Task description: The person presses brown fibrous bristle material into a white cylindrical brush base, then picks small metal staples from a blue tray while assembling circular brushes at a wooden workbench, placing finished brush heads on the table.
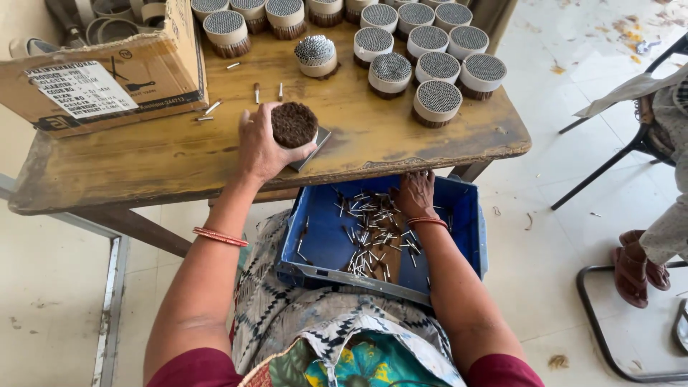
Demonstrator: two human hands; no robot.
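Left hand point(261, 147) clamps brown bundle point(294, 124) near table edge point(401, 161); right hand point(416, 195) — fingers curled — among pins point(373, 236) in blue tray point(469, 215).

Worn wooden table point(107, 168), pale, perhaps tiled floor point(530, 265).

Hands: two, left hand point(259, 147) and right hand point(416, 193)
Filled round bundles on the worktop point(401, 140): about eighteen in view
Brown-topped bundle point(294, 124): one
Blue tray point(322, 240): one
Cardboard box point(100, 72): one
Bangles: two
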